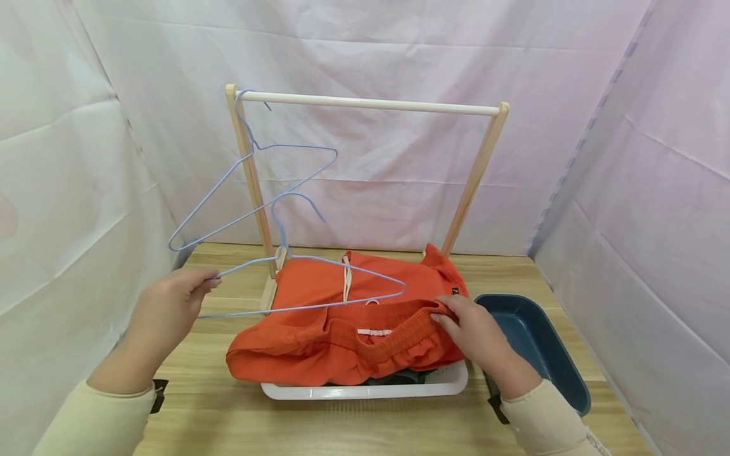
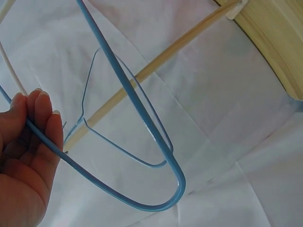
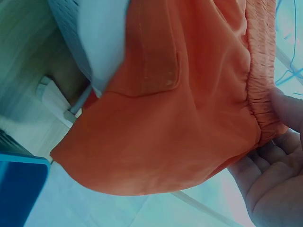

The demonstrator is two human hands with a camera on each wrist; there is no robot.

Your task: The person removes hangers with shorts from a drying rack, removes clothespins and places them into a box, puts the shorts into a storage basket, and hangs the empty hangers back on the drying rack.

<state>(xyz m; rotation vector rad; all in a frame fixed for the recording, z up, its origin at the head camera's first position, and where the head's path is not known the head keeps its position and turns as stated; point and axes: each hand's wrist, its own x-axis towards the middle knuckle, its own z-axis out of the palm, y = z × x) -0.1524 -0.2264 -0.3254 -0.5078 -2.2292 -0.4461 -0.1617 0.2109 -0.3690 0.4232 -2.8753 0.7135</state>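
Observation:
My left hand grips a blue wire hanger by its left shoulder, the hook pointing up. In the left wrist view, thumb and fingers pinch the wire near its rounded end. My right hand holds the elastic waistband of orange shorts at its right end, thumb on one side of the band and fingers on the other. The shorts lie over a white basket, waistband toward me and a pale drawstring showing. In the head view the held hanger's lower bar crosses over the orange cloth.
Behind stands a rack with a white rail and wooden posts. A second blue hanger hangs at the rail's left end. Right of the basket sits a dark blue tray. White curtains enclose the wooden table.

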